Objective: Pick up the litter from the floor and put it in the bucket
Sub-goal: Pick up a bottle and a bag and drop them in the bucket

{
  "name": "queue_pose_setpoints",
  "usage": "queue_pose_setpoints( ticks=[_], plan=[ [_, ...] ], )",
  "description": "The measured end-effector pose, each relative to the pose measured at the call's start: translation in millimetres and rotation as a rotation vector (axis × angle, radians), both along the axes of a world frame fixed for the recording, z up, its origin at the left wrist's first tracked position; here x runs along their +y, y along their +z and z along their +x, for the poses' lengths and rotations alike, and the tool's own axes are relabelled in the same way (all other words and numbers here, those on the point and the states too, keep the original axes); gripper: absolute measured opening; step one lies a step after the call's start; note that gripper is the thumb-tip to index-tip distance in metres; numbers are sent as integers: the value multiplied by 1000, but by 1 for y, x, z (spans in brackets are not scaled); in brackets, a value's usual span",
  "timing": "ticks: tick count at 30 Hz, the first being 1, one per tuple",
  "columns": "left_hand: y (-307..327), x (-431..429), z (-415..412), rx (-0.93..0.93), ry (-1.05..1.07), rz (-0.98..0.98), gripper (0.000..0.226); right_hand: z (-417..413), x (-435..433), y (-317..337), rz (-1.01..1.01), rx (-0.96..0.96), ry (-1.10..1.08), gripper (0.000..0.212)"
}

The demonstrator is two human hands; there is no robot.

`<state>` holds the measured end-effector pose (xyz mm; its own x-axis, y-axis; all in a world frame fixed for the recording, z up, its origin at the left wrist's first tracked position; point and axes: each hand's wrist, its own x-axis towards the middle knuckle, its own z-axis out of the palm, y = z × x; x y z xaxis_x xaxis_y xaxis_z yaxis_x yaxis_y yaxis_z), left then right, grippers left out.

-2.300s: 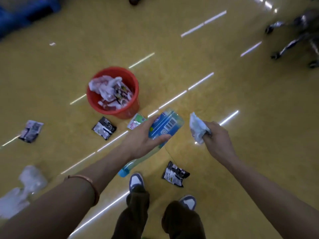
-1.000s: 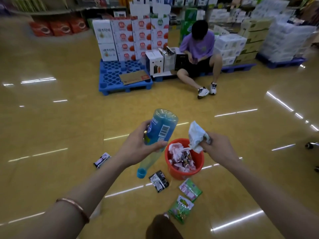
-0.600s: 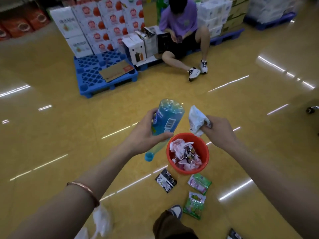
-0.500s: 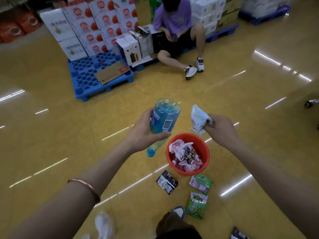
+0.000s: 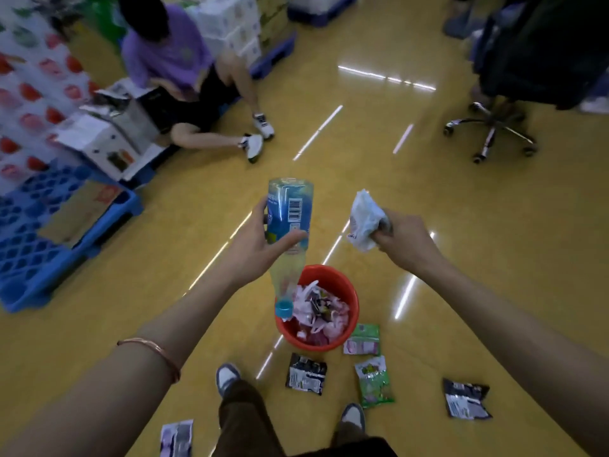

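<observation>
A red bucket (image 5: pixel 333 275) stands on the yellow floor just ahead of my feet, half full of crumpled pink and white litter. My left hand (image 5: pixel 255 250) grips a clear plastic bottle (image 5: pixel 290 212) with a blue label, cap end pointing down over the bucket's left rim. My right hand (image 5: pixel 405 244) is closed on a crumpled white wrapper (image 5: pixel 364 219), held above and to the right of the bucket. On the floor by the bucket lie a black packet (image 5: pixel 306 374), two green packets (image 5: pixel 362 339) (image 5: pixel 374 380) and another black packet (image 5: pixel 466 399).
A person in a purple shirt (image 5: pixel 164 57) sits on the floor at the far left by stacked cartons. A blue pallet (image 5: pixel 23 255) lies at the left. An office chair base (image 5: pixel 491 127) stands at the far right. A paper scrap (image 5: pixel 177 438) lies by my left shoe.
The view has turned right and tilted down. The bucket now sits closer to my feet, and both hands have come in above it, still holding the bottle and the wrapper.
</observation>
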<state>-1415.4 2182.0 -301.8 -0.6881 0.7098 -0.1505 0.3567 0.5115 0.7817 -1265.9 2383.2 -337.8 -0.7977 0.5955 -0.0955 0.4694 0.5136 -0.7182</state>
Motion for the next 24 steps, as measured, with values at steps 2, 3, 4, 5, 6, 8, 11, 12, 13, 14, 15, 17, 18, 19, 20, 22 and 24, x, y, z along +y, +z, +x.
queue_pose_setpoints(
  ticks=[2,3,4,5,6,8,11,12,13,14,15,17,18,19,20,22,24],
  plan=[
    [-15,12,-18,-46,-54,-14,80,3,-1,-13,-39,-33,-73,11],
    [-21,18,-29,-56,-91,-35,81,4,-3,-19,-56,-42,-109,10],
    [-27,24,-40,-58,-134,-48,81,4,-6,-24,-61,-51,-149,15],
    [-35,31,-53,-57,-187,-46,81,2,-9,-28,-49,-60,-191,24],
    [-42,38,-66,-67,-244,-44,79,-1,-12,-32,-41,-61,-244,30],
    [-55,49,-90,-103,-346,-44,72,-7,-20,-43,-60,-84,-347,27],
    [-83,58,-119,-129,-448,-40,59,-23,-32,-68,-106,-154,-464,23],
    [-96,60,-126,-143,-474,-62,56,-26,-37,-77,-135,-178,-502,22],
    [-111,60,-132,-165,-494,-90,56,-29,-43,-88,-161,-198,-530,21],
    [-126,61,-135,-192,-509,-125,60,-31,-50,-100,-181,-226,-549,18],
    [-144,60,-139,-217,-519,-167,64,-30,-58,-116,-202,-259,-561,16],
    [-180,58,-145,-251,-533,-270,67,-29,-72,-149,-249,-326,-589,19],
    [-200,56,-148,-268,-536,-314,68,-27,-78,-169,-272,-349,-594,23],
    [-221,54,-150,-283,-545,-356,70,-26,-83,-189,-297,-368,-596,26],
    [-241,54,-152,-291,-559,-387,72,-26,-88,-209,-332,-397,-602,21],
    [-283,58,-157,-263,-601,-439,79,-29,-94,-249,-355,-421,-616,10],
    [-326,70,-161,-210,-620,-474,83,-33,-93,-285,-372,-432,-641,14]
  ],
)
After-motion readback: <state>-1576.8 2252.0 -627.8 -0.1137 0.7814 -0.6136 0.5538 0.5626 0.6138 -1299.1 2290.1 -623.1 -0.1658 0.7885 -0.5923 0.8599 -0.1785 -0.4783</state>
